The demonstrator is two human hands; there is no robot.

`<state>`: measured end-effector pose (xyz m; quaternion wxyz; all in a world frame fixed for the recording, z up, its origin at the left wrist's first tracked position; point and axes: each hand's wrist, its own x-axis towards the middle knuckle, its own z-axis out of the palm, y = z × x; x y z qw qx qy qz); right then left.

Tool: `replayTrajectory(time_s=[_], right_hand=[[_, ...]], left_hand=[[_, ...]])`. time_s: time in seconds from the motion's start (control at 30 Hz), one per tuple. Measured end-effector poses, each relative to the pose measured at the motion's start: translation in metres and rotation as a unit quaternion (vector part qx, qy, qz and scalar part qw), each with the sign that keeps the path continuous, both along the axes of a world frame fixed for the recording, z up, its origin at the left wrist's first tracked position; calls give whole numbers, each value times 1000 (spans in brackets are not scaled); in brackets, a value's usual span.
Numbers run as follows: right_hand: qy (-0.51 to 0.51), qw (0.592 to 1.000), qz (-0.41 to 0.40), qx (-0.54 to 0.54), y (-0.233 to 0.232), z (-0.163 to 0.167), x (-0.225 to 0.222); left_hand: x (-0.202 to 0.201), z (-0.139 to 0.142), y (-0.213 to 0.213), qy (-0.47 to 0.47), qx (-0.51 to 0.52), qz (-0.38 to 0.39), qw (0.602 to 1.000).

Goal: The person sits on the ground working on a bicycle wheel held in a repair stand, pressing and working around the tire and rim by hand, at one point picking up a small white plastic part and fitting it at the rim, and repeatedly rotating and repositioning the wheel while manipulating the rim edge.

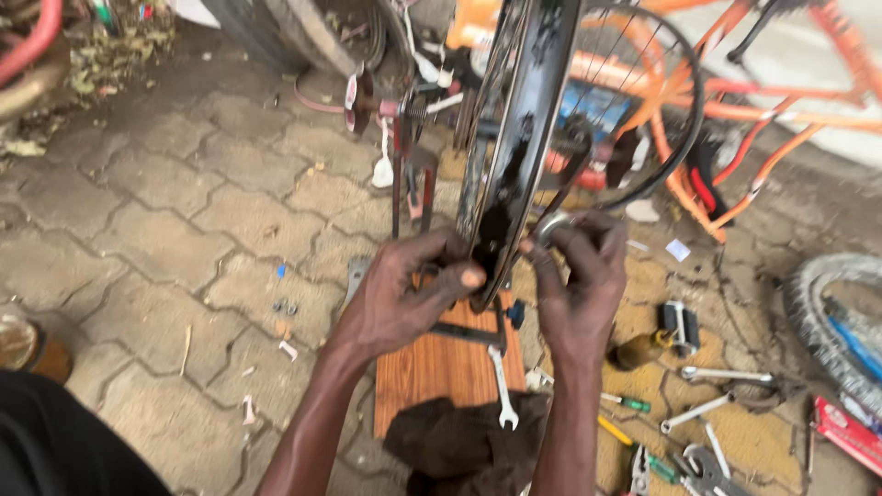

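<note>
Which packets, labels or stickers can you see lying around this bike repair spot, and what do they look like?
Flat red packet with pale print: on the paving at the far right edge, beside the tools.
Blue rectangular label or panel: behind the wheel spokes, upper middle; blurred.
Small white paper scrap: on the paving right of the right hand.

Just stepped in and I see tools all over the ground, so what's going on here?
A person is working on a bicycle wheel held upright. The left hand grips the lower edge of the rim, thumb pressed against it. The right hand holds a small metal ring-like part beside the rim. Below lie a wooden board with a spanner and a dark cloth. More tools rest on the paving to the right.
</note>
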<state>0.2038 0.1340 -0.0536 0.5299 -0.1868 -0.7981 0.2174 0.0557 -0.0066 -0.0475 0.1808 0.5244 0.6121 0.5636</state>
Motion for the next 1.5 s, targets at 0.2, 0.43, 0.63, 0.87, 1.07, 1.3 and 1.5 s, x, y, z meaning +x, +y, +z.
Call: replayTrajectory(time_s=[0.2, 0.43, 0.63, 0.87, 1.07, 1.3, 1.5], right_hand=[[-36, 999, 5, -19, -6, 9, -2], [89, 969, 138, -185, -12, 9, -11], [180, 922, 223, -260, -2, 22, -35], [236, 873, 276, -326, 34, 45, -67], [208, 863, 304, -346, 44, 40, -74], [198, 877, 339, -277, 39, 55, -77], [209, 924, 241, -212, 25, 65, -86]], left_hand=[[5, 3, 5, -66, 43, -17, 997], [10, 8, 18, -120, 65, 44, 990], [15, 31, 28, 31, 223, 21, 974], [16, 63, 44, 200, 182, 158, 950], [13, 67, 56, 185, 222, 162, 943], [14, 60, 60, 114, 277, 165, 940], [12, 63, 60, 24, 256, 120, 959]])
